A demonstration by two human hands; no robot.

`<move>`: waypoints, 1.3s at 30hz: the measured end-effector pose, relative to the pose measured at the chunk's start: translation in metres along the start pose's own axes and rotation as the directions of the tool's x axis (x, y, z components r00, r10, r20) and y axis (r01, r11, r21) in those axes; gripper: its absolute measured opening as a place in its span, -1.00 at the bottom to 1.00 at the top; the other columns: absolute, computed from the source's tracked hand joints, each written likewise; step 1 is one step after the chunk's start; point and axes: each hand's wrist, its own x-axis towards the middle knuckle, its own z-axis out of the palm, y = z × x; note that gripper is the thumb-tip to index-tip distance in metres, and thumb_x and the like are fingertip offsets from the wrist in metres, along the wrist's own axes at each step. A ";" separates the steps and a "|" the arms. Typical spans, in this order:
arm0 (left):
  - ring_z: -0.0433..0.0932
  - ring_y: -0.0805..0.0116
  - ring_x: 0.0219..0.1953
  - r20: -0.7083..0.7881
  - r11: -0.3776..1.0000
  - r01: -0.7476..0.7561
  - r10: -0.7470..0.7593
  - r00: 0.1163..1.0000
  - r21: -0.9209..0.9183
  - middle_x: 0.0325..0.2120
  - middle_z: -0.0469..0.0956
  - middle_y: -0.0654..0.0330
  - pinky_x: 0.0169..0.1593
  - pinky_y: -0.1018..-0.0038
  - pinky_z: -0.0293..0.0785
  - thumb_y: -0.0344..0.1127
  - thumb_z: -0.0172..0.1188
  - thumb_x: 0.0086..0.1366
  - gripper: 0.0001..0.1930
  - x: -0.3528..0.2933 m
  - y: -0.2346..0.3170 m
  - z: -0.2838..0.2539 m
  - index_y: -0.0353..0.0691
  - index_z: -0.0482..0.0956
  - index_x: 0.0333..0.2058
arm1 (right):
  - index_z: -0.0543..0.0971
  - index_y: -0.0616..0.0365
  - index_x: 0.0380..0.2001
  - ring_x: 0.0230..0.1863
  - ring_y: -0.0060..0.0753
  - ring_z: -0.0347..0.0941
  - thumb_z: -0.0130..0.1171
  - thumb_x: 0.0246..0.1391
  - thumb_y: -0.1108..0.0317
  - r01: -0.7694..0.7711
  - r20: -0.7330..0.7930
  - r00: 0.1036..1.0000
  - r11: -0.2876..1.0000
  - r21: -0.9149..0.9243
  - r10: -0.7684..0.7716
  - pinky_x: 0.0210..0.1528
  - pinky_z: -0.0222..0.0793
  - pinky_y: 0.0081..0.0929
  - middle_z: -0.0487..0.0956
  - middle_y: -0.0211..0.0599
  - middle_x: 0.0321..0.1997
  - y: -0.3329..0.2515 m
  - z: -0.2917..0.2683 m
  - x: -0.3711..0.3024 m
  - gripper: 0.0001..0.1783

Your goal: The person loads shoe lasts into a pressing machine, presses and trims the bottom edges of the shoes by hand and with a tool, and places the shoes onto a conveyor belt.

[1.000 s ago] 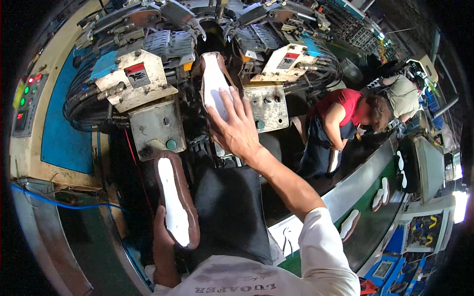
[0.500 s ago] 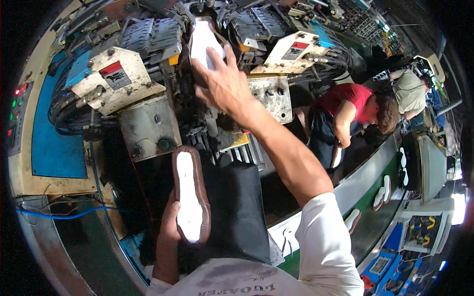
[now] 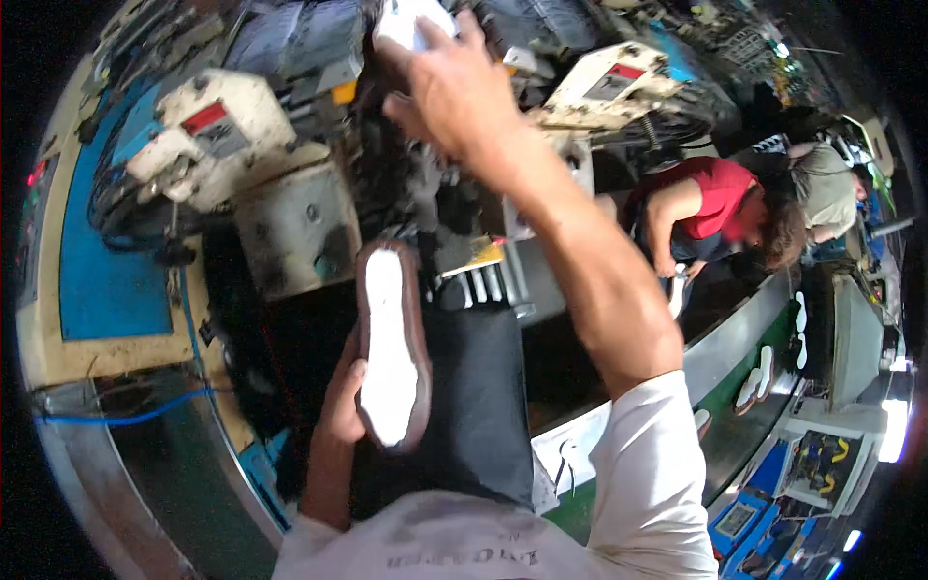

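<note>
Head camera: a brown shoe piece stands nearly upright, toe up, its white underside turned toward the wearer. The left hand is closed around its lower left edge, thumb showing by the white. Ahead of that, the right hand reaches out with fingers spread wide and thumb apart, lying over a second shoe piece, also white underneath. The picture smears there, so I can't tell how firmly it presses.

Behind the held piece, just right of the left hand, lies a black padded surface. A stained metal box sits beyond the left hand, below an off-white housing with a red-topped label. Its counterpart, another off-white housing, is to the right of the right hand. Well left of both hands is a blue panel.

Off to the right of both hands, a person in a red shirt bends over a white-soled piece. Nearer, more white-soled pieces lie along a green belt.
</note>
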 end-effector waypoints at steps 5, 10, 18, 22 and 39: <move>0.24 0.06 0.55 0.041 0.991 -0.092 0.089 0.995 0.092 0.55 0.14 -0.09 0.55 0.10 0.22 -0.16 0.35 0.26 0.13 0.006 0.025 0.039 -0.25 -0.17 0.64 | 0.44 0.02 0.43 0.55 0.65 0.11 0.50 0.13 0.02 0.046 -0.243 0.970 0.987 0.157 -0.006 0.51 0.34 0.26 0.40 0.18 0.46 0.006 0.004 -0.024 -0.15; 0.17 0.11 0.58 0.044 0.916 -0.240 0.239 0.970 0.321 0.58 0.09 -0.06 0.58 0.18 0.12 -0.33 0.32 0.30 0.10 -0.026 0.020 0.047 -0.25 -0.21 0.65 | 0.15 0.36 0.58 0.63 0.33 0.11 0.50 0.21 -0.06 -0.384 0.220 0.914 0.558 0.735 0.340 0.61 0.15 -0.06 0.18 0.41 0.60 -0.136 -0.024 -0.186 0.14; 0.20 0.11 0.55 0.137 0.965 -0.251 0.240 0.961 0.073 0.54 0.14 -0.04 0.56 0.16 0.15 -0.29 0.36 0.34 0.07 -0.088 -0.022 0.032 -0.27 -0.16 0.64 | 0.10 0.17 0.64 0.49 -0.30 0.36 0.04 0.57 -0.08 -0.456 0.691 0.720 -0.704 0.545 0.068 0.45 0.39 -0.30 0.40 -0.18 0.54 -0.201 -0.052 -0.307 -0.16; 0.22 0.09 0.54 0.071 0.953 -0.295 0.290 0.954 0.073 0.51 0.18 -0.05 0.56 0.14 0.16 -0.28 0.39 0.38 0.07 -0.125 -0.034 0.028 -0.25 -0.18 0.64 | 0.16 0.17 0.63 0.46 -0.29 0.40 0.05 0.57 -0.09 -0.369 0.709 0.679 -0.745 0.556 0.193 0.45 0.40 -0.31 0.42 -0.15 0.53 -0.259 -0.046 -0.345 -0.19; 0.49 0.01 0.37 -0.600 0.621 0.046 0.731 0.325 0.782 0.37 0.48 -0.06 0.38 0.23 0.43 -0.51 0.29 0.32 -0.29 -0.291 0.056 -0.303 -0.26 0.39 0.46 | 0.46 0.40 0.38 0.07 -0.19 0.73 0.21 0.51 0.24 -0.782 0.896 0.404 -0.439 0.442 0.182 0.15 0.69 -0.31 0.65 0.04 0.28 -0.235 -0.038 -0.428 -0.44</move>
